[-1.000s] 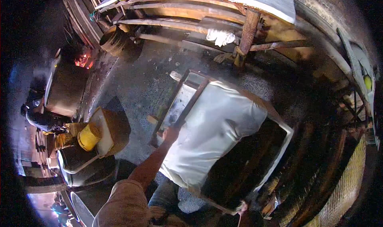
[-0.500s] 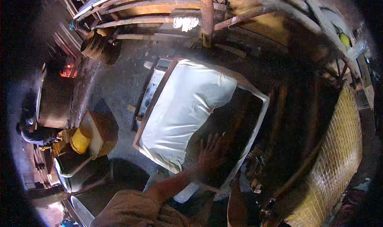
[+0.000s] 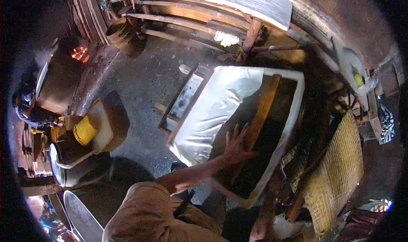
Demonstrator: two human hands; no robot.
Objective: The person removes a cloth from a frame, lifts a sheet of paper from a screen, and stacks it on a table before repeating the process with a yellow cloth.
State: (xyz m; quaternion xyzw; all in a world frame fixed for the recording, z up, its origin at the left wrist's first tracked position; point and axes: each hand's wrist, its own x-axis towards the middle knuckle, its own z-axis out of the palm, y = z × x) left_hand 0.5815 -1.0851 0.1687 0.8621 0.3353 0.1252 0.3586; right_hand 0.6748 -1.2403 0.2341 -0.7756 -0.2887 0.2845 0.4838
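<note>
A wooden frame [image 3: 191, 106] stands before me at a slant, with white cloth [image 3: 223, 101] draped over its left part in creases. The right part is dark, and a brown wooden bar [image 3: 264, 110] shows inside it. Over this dark part, beside the cloth edge and the bar, my left hand [image 3: 239, 145] is open with its fingers spread. My right hand [image 3: 275, 183] is low by the frame's right rim, dim and blurred, its fingers hidden in shadow.
A yellow woven mat [image 3: 335, 174] leans on the right. At left are a yellow bucket [image 3: 87, 130], a large round vessel [image 3: 57, 165] and a person [image 3: 26, 110]. Embers [image 3: 80, 52] glow behind. A slatted wooden rack [image 3: 182, 23] runs along the back.
The view has turned, so the frame sits farther right. The wooden bar now shows clearly inside it. My left hand remains spread over the dark part; more of my right forearm shows.
</note>
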